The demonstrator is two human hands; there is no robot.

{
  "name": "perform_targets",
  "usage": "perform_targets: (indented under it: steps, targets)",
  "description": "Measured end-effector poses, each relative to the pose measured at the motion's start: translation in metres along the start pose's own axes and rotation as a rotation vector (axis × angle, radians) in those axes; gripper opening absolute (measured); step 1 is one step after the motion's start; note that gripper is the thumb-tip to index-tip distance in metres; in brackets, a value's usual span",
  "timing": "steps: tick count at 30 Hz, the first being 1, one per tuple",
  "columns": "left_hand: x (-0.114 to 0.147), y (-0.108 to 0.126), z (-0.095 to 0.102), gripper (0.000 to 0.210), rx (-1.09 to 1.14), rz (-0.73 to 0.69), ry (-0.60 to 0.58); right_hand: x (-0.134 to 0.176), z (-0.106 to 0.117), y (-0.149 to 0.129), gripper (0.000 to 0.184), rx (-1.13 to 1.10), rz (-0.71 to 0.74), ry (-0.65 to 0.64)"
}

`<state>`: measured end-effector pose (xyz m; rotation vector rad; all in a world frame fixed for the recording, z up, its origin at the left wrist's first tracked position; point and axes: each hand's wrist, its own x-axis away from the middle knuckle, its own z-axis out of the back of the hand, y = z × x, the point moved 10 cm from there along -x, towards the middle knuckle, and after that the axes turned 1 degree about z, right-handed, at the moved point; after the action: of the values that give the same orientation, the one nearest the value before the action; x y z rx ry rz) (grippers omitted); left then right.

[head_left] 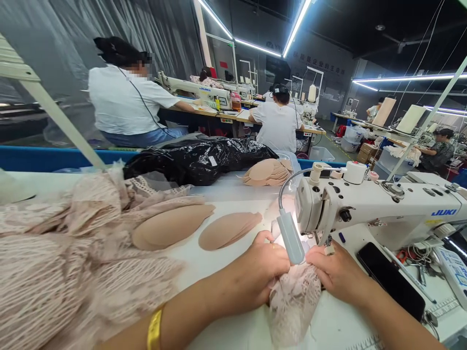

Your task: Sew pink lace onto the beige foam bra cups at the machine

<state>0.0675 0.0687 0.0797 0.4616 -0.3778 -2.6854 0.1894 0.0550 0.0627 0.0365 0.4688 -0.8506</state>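
A piece of pale pink lace fabric [294, 304] lies under the head of a white sewing machine [368, 199] and hangs toward me. My left hand [260, 267] grips its left side, fingers closed on the cloth. On the right side my right hand [337, 265] pinches the same lace close to the needle area. A grey lamp [291, 238] on a bendy neck lights the spot and hides part of the fingertips and the needle. Left of my hands rest two stacks of beige oval pads, a nearer stack [228, 231] and a larger stack [170, 226].
Heaped lace [47, 277] covers the table's left side. Behind are a black plastic bag [204, 160] and more oval pads [266, 172] by a clear bin. A phone [392, 279], scissors and a ruler lie at right. Several people sit at machines beyond.
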Motion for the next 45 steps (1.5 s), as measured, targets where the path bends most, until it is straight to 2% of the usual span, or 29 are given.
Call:
perform_targets:
  steps: [3, 9, 15, 22, 24, 26, 28, 31, 35, 37, 40, 42, 45]
  targets:
    - [-0.002, -0.009, -0.001, 0.031, 0.029, 0.054, -0.042, -0.001, 0.004, 0.002, 0.036, 0.011, -0.025, 0.024]
    - [-0.007, -0.014, 0.004, 0.032, 0.067, 0.076, -0.009, -0.004, 0.018, 0.006, 0.037, -0.095, -0.029, 0.19]
    - [-0.007, -0.015, 0.0, 0.034, 0.023, 0.098, -0.042, -0.003, 0.013, 0.011, 0.032, -0.096, -0.065, 0.173]
    - [0.004, -0.019, -0.003, 0.032, 0.07, 0.112, -0.068, 0.002, 0.022, -0.003, 0.03, -0.069, 0.026, 0.192]
    - [0.007, -0.019, -0.002, 0.03, 0.022, 0.163, -0.064, 0.002, 0.02, -0.014, 0.025, -0.107, 0.082, 0.151]
    - [0.01, -0.022, -0.002, 0.029, -0.089, 0.283, -0.071, 0.001, 0.013, -0.024, 0.026, -0.158, 0.132, 0.086]
    - [0.011, -0.023, -0.006, 0.025, -0.19, 0.402, -0.123, -0.001, 0.003, -0.028, 0.032, -0.146, 0.131, 0.037]
    - [0.008, -0.014, -0.015, 0.024, -0.266, 0.479, -0.267, -0.003, -0.011, -0.022, 0.01, -0.024, 0.084, 0.01]
    - [0.011, -0.007, -0.014, 0.027, -0.186, 0.51, -0.334, -0.003, -0.008, -0.012, 0.024, 0.031, 0.059, 0.021]
    - [0.019, -0.007, -0.011, 0.045, -0.099, 0.489, -0.33, -0.003, 0.0, -0.007, 0.026, 0.012, 0.039, 0.023]
    - [0.032, -0.006, -0.007, 0.08, -0.024, 0.354, -0.317, -0.004, 0.013, 0.0, 0.03, -0.057, 0.01, -0.01]
    - [0.038, -0.005, -0.004, 0.089, 0.016, 0.259, -0.308, -0.004, 0.017, 0.003, 0.031, -0.111, -0.017, -0.061]
    - [0.039, -0.009, -0.006, 0.097, 0.077, 0.214, -0.359, -0.002, 0.014, 0.009, 0.031, -0.173, -0.077, -0.176]
